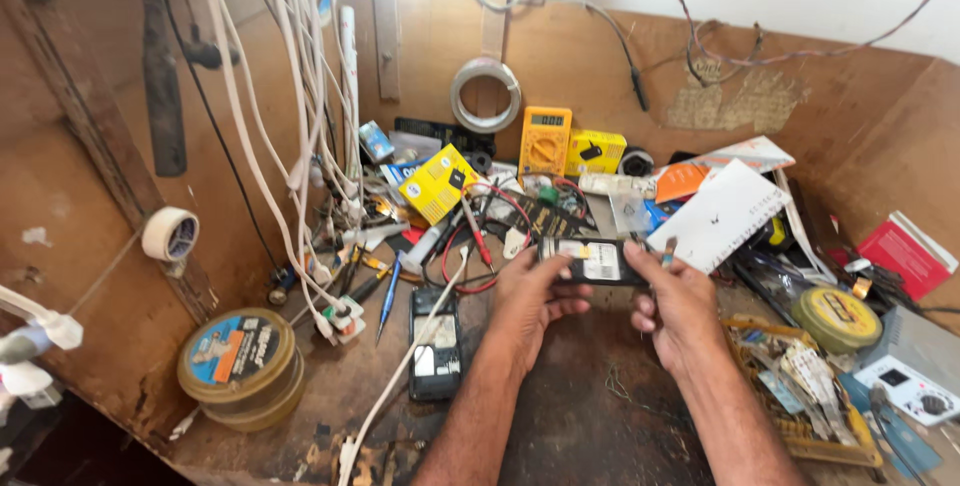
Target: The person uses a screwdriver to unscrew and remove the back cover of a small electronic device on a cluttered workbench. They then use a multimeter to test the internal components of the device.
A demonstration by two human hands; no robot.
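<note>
Left hand (528,296) closed round the left end of a black phone (590,261), thumb across its edge; right hand (672,308) gripping the right end, with a small tool (668,251) pinched between thumb and fingertip, its tip poking up just above the phone. Phone held level in the air above the middle of the dark bench (590,416), back side up, a pale label showing on it. Just left of the left forearm, a second black handset (435,344) lying flat, a white cable (400,371) running across it. Further left, a blue pen (388,298) and a tangle of screwdrivers and plugs among hanging white cords (300,126). Near the left front corner, a round tin (240,366) with a blue and orange lid; above it on the side wall, a tape roll (170,234). Behind the phone, red leads (500,216), a yellow box (438,182), a yellow multimeter (545,140) propped against the back board, a grey tape ring (485,94) hanging above. Right of the hands, a white card (720,216), a yellow-green tin (836,318), a tray of small parts (800,386), a red booklet (908,252).
</note>
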